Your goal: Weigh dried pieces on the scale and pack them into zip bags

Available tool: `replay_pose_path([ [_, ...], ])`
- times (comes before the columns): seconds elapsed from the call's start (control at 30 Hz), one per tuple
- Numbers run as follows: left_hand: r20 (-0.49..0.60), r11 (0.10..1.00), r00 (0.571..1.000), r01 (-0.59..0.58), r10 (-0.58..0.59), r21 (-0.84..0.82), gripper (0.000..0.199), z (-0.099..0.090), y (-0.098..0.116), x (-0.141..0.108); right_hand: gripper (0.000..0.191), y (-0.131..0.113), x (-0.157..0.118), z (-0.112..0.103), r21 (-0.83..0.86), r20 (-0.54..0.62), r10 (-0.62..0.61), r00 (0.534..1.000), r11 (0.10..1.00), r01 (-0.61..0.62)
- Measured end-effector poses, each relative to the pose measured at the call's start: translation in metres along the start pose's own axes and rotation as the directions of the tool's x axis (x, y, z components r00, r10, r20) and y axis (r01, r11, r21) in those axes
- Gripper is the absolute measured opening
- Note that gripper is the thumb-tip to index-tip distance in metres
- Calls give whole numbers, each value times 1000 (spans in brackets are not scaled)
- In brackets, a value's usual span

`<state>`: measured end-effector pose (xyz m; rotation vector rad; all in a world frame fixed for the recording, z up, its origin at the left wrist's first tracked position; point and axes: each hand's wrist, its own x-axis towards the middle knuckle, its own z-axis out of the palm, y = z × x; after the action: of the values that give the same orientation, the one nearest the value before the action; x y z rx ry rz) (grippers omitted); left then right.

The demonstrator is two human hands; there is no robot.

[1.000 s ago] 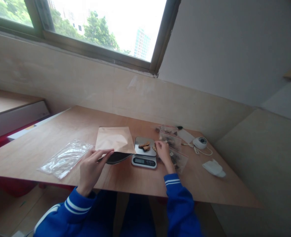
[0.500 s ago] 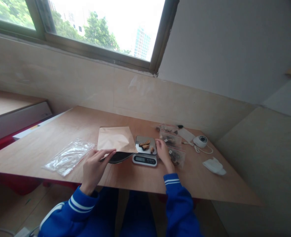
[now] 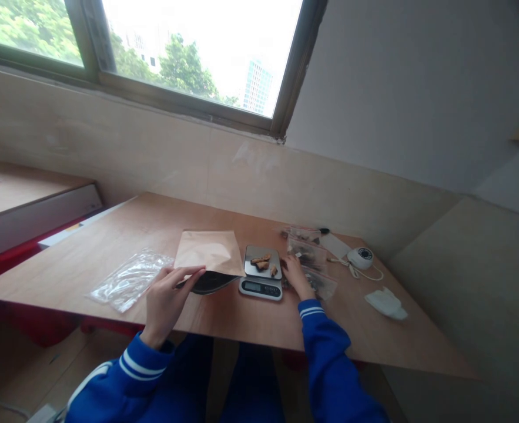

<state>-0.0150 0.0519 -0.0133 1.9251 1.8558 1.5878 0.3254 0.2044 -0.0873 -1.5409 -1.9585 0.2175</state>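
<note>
In the head view my left hand (image 3: 167,299) pinches the mouth of a brown paper bag (image 3: 208,251), which gapes toward me and shows its dark inside. Beside the bag stands a digital kitchen scale (image 3: 260,288) with a metal plate. Several brown, root-like dried pieces (image 3: 261,262) lie on that plate. My right hand (image 3: 298,278) is at the scale's right edge, next to the zip bags, with bent fingers somewhat apart and nothing visible in them. Whether its fingertips touch the scale I cannot tell.
Zip bags (image 3: 310,254) of dark dried pieces lie right of the scale. Beyond are a white round device (image 3: 360,257) with a cable and a crumpled white tissue (image 3: 386,304). Clear plastic bags (image 3: 129,279) lie left on the wooden table (image 3: 153,214). A wall stands behind.
My right hand has moved slightly down and right, away from the scale plate. My left hand still holds the paper bag. The view has shifted a little.
</note>
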Motion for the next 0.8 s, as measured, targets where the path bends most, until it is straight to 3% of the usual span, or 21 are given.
replay_pose_path([
  [0.2, -8, 999, 999, 44, -44, -15, 27, -3, -1, 0, 27, -14, 9, -14, 40, -79, -22, 997, 999, 25],
  [0.3, -18, 999, 998, 53, -53, -13, 27, -4, 1, 0, 29, -29, 12, -18, 75, -39, -86, 996, 993, 89],
  [0.4, -26, 997, 997, 74, -74, -12, 29, -6, 2, 0, 32, -45, 11, -22, 121, 15, -76, 997, 990, 73],
  [0.57, -33, 993, 993, 114, -115, -29, 33, -4, 2, 2, 34, -94, -6, -52, 337, -46, -65, 997, 939, 76],
  [0.63, -51, 991, 990, 129, -131, -38, 35, -1, 3, 5, 34, -125, -18, -75, 460, 20, -128, 992, 882, 105],
  [0.67, -58, 990, 989, 133, -136, -43, 35, 0, 5, 7, 34, -141, -24, -86, 518, 101, -175, 979, 850, 98],
  [0.73, -66, 989, 987, 140, -144, -57, 35, 3, 9, 11, 35, -173, -35, -103, 601, 261, -328, 908, 791, 113],
  [0.8, -54, 986, 987, 145, -150, -77, 35, 6, 15, 13, 33, -199, -45, -106, 602, 301, -450, 841, 773, 199],
])
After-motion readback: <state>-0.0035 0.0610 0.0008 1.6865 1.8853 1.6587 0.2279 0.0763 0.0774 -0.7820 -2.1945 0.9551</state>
